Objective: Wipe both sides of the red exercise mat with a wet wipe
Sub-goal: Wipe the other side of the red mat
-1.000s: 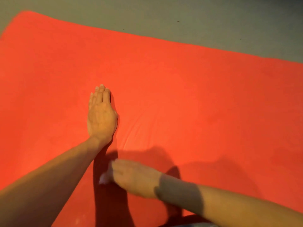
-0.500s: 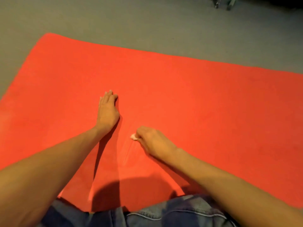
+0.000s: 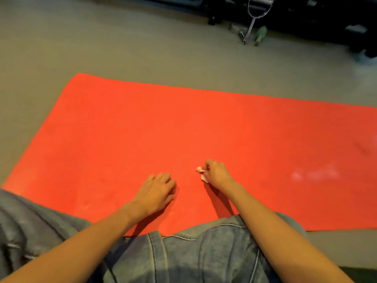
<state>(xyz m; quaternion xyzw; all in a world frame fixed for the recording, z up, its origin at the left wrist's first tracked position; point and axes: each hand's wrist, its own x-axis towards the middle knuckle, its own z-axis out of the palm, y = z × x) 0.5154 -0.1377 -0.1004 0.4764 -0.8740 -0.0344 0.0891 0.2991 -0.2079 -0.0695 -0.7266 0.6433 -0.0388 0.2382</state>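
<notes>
The right hand (image 3: 217, 174) had its fingers curled in, and they pinched a small, white, scrunched-up wet wipe (image 3: 201, 170). The wipe stuck out on the left side of the fingers, with one bit up high and one bit lower down. It sat right at the top of the big, flat, red exercise mat (image 3: 183, 123), but it was too small to tell if it touched. The left hand (image 3: 157, 190) was just beside the right hand, a little closer to the person. It lay palm down on the mat with its fingers straight and a bit apart, and it held nothing. Both hands were near the close edge of the mat, about in the middle of the part that showed. The mat lay flat under them and went far off to the right, past the edge of the view. Its left end showed, with one far corner. A pale, cloudy mark (image 3: 314, 173) was on the mat, well off to the right of the right hand. The person's legs in blue denim jeans (image 3: 204, 252) were at the close edge of the mat and covered a bit of it. All around the mat was grey floor (image 3: 102, 48). Far away at the top stood dark gym gear (image 3: 306, 17), a shiny metal bar (image 3: 252, 25) and a small green thing (image 3: 260, 35).
</notes>
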